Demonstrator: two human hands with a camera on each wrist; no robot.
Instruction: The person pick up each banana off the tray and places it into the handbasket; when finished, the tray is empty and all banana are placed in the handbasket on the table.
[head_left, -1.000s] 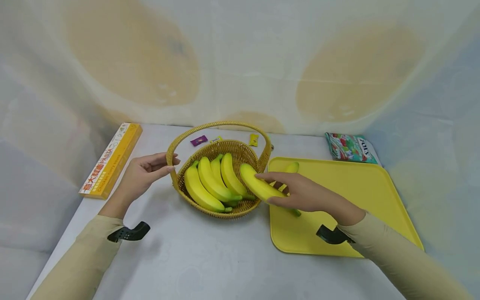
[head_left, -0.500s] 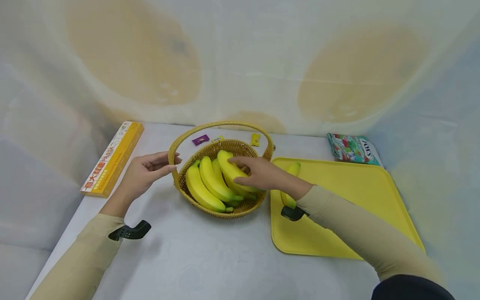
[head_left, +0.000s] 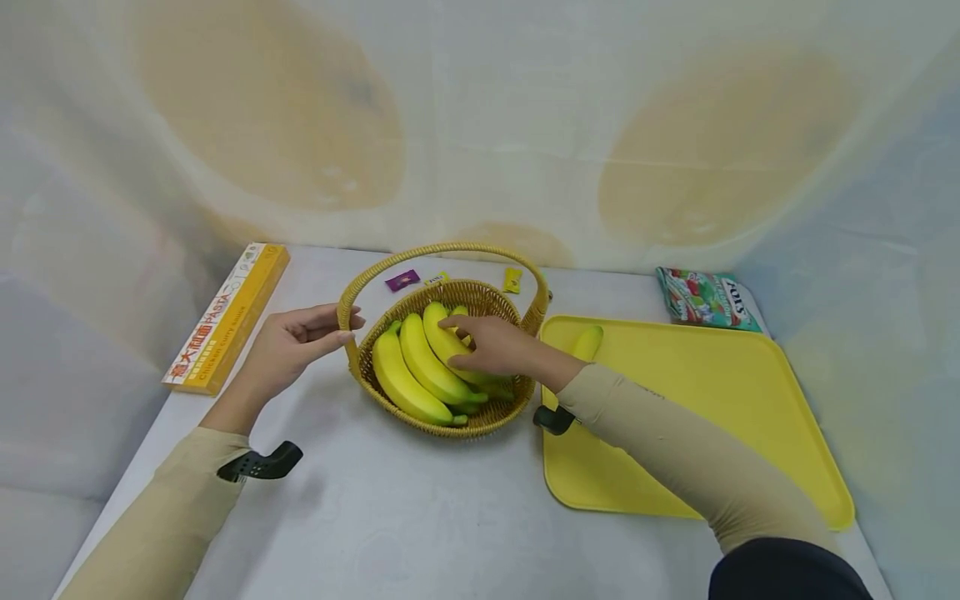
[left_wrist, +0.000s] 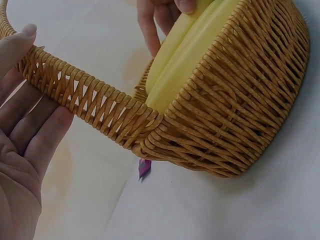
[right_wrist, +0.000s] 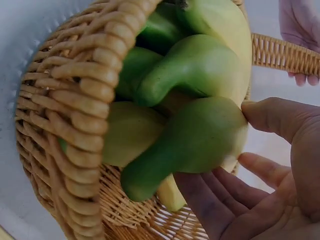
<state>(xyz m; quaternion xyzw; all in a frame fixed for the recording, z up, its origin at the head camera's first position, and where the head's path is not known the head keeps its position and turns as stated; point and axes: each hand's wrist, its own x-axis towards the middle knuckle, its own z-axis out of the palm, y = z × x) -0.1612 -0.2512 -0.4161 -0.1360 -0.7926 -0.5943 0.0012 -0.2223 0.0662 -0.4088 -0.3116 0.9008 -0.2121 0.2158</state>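
Observation:
My left hand (head_left: 296, 340) grips the left side of the arched handle (head_left: 442, 247) of a wicker basket (head_left: 480, 297), thumb on one face and fingers on the other. Several yellow bananas (head_left: 397, 379) with green ends lie side by side in the basket. Reaching in from the right, my right hand (head_left: 501, 346) holds a banana (right_wrist: 205, 135) on top of the pile, thumb on one side and fingers on the other. One more banana (head_left: 588, 342) lies on the yellow tray (head_left: 690, 417), partly hidden behind my right forearm.
An orange and white pasta box (head_left: 225, 321) lies at the left. Behind the basket are a purple sweet (head_left: 402, 280) and two yellow ones, one seen at the right (head_left: 512, 280). A green candy bag (head_left: 707, 300) sits beyond the tray, near the back wall cloth.
My right hand has carried a banana from above the tray's left edge into the basket, shifting it left onto the other bananas. The left hand stays on the handle.

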